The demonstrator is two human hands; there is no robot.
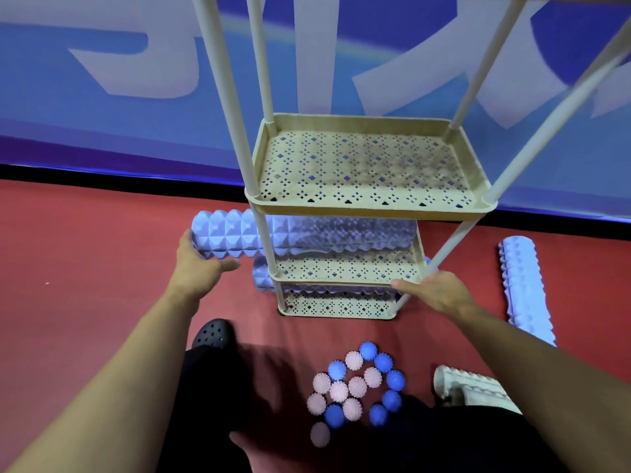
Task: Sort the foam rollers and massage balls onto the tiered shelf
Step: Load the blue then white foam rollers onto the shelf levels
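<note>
A person crouched on a red floor (85,268) reaches with both bare arms toward a beige tiered shelf (368,206) that stands against a blue wall banner (102,124) bearing large pale lettering; a black strip runs along the foot of the banner where it meets the floor. The shelf's perforated trays are joined by pale upright poles (232,107).

The left hand (198,264) presses its straight, spread fingers against the end of a lavender foam roller (232,238), which lies across the second tray from the bottom with that end jutting out past the shelf's left side. A second lavender roller (263,276) lies on the bottom tray beneath it, its end also sticking out to the left. The right hand (433,290) rests at the front right corner of the same second tray, fingers relaxed and extended along the rim, gripping nothing that can be seen. The tray above (368,165) carries nothing.

A third roller (526,288) lies on the floor well to the right of the shelf. Near the person's knees, a cluster of spiky massage balls (358,387), some blue and some pink, sits on the floor in front of the shelf. A black clog (213,332) shows at the left, and a pale shoe (467,387) at the right.
</note>
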